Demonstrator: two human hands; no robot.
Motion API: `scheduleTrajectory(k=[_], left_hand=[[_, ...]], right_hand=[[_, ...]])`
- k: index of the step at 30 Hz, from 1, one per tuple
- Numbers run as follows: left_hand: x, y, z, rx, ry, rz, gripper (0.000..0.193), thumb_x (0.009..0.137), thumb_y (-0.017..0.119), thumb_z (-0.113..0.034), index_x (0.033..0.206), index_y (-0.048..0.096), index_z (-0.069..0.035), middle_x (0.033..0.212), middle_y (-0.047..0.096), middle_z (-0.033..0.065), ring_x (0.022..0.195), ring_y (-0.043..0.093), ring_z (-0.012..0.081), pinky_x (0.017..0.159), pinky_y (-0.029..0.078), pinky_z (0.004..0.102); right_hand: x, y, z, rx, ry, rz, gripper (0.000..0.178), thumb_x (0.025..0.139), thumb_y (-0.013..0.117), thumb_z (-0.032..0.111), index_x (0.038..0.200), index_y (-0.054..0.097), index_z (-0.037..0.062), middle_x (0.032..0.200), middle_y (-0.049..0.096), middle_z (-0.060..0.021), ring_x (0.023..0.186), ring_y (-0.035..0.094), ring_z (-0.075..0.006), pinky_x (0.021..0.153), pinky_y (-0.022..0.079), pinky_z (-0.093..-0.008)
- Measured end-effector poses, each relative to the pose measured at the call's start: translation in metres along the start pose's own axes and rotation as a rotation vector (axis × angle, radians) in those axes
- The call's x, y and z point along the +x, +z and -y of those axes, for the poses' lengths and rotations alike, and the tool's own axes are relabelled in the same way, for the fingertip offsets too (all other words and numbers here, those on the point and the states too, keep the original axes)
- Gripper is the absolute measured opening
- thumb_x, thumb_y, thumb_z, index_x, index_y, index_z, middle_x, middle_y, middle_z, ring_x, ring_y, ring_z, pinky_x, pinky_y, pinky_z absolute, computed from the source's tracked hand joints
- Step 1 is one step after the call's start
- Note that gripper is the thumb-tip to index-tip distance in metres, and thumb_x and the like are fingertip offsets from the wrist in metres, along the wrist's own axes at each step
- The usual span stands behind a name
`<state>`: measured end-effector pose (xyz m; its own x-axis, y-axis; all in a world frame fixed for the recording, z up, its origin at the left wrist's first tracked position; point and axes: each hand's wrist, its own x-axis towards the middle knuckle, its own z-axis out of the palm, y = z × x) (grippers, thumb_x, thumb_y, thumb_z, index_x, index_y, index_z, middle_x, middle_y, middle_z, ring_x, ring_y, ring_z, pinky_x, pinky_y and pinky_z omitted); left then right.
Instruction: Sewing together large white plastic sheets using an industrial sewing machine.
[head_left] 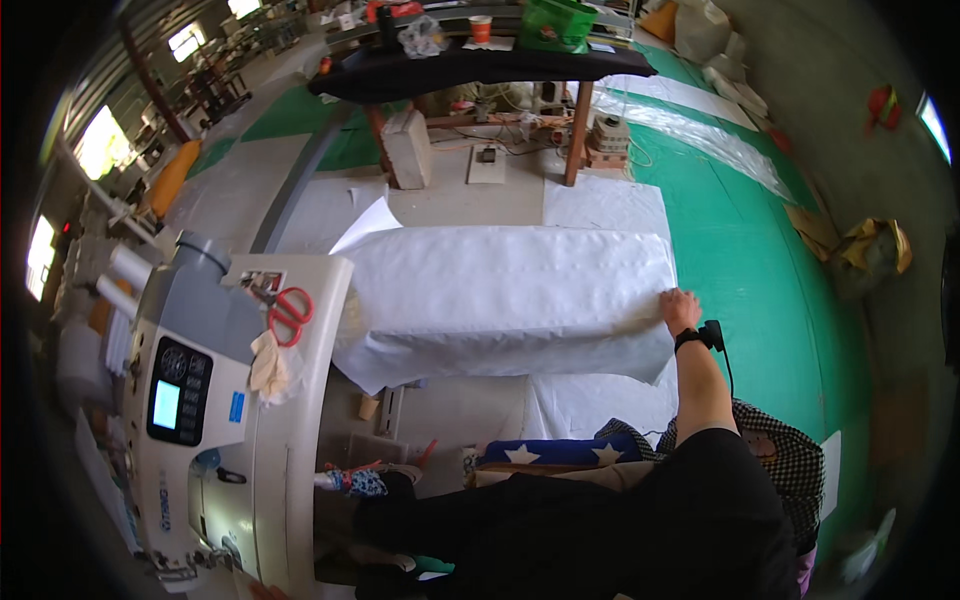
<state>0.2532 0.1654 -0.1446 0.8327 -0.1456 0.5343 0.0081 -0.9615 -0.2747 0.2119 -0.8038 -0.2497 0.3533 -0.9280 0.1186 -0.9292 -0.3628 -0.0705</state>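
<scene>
A white sheet (500, 280) with a slight sheen lies across a long raised surface, its near edge hanging down. My right arm reaches out to the sheet's right end, and my right hand (681, 308) has its fingers curled on that edge. At the lower edge, beside the foot of the sewing machine (240, 430), a small bit of my left hand (266, 591) shows; its fingers are mostly cut off. Scissors (290, 316) with red handles and a crumpled beige cloth (268, 368) lie on top of the machine.
Behind the sheet stands a dark-covered table (480, 66) with a green bag (556, 25) and a red cup (481, 29). Cables and a pale block (406, 148) sit beneath it. Green floor covering (745, 260) runs along the right. A blue cushion with white stars (560, 452) is close to me.
</scene>
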Motion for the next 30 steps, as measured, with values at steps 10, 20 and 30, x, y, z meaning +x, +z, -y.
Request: scheduleTrajectory(k=[10, 20, 30], left_hand=[[0.029, -0.068, -0.059, -0.113, -0.445, 0.366, 0.046, 0.095, 0.043, -0.033, 0.129, 0.047, -0.002, 0.134, 0.045, 0.0185, 0.124, 0.041, 0.0330, 0.105, 0.031, 0.0370], [0.028, -0.072, -0.061, -0.098, -0.463, 0.368, 0.047, 0.096, 0.041, -0.034, 0.129, 0.048, -0.002, 0.133, 0.046, 0.0177, 0.124, 0.042, 0.0323, 0.105, 0.031, 0.0366], [0.028, -0.075, -0.063, -0.083, -0.472, 0.380, 0.048, 0.096, 0.039, -0.037, 0.128, 0.048, -0.001, 0.132, 0.047, 0.0194, 0.122, 0.043, 0.0340, 0.103, 0.033, 0.0381]], right_hand=[[0.014, 0.035, 0.069, 0.173, 0.129, -0.136, 0.032, 0.077, 0.060, 0.027, 0.092, 0.062, -0.0004, 0.096, 0.061, -0.0205, 0.094, 0.056, -0.0368, 0.085, 0.046, -0.0433], [0.039, 0.005, 0.048, 0.140, 0.157, -0.029, 0.042, 0.068, 0.074, 0.033, 0.092, 0.065, -0.0003, 0.093, 0.064, -0.0227, 0.085, 0.063, -0.0359, 0.083, 0.050, -0.0432], [0.101, 0.129, 0.014, 0.385, -0.087, 0.124, 0.026, 0.071, 0.060, 0.015, 0.088, 0.063, -0.0048, 0.097, 0.062, -0.0265, 0.094, 0.059, -0.0414, 0.083, 0.047, -0.0429]])
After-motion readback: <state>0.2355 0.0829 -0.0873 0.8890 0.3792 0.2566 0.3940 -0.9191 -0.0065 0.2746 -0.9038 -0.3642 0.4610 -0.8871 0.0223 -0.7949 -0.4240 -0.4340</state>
